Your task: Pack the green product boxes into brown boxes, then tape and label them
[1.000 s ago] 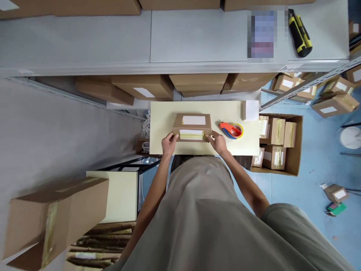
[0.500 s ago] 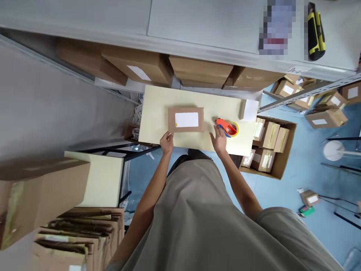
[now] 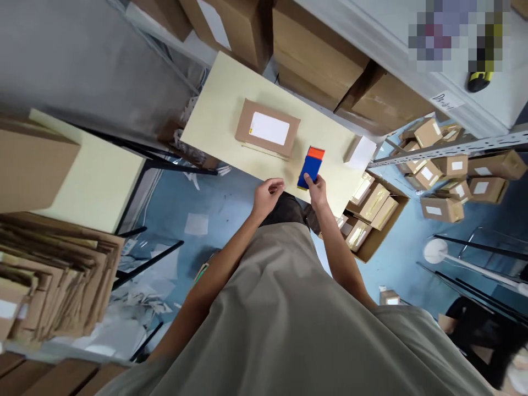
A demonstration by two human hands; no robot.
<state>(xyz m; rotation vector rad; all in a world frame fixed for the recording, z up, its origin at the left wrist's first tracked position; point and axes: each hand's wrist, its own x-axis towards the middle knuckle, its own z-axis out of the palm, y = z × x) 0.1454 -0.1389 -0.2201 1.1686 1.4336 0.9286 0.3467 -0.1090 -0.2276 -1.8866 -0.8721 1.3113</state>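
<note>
The box [image 3: 268, 128] is brown and sits flat on the table [image 3: 214, 104], with 1 white label [image 3: 270, 132] on top. Near it, the tape tool [image 3: 311, 166] is in the right hand [image 3: 318, 192], blue side showing, orange at the far end.

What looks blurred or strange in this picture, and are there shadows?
Head view: blocky pixels cover much of the black-and-yellow cutter on the shelf; head view: the lower right corner looks smeared; head view: soft shadows fall on the table near the box.
</note>
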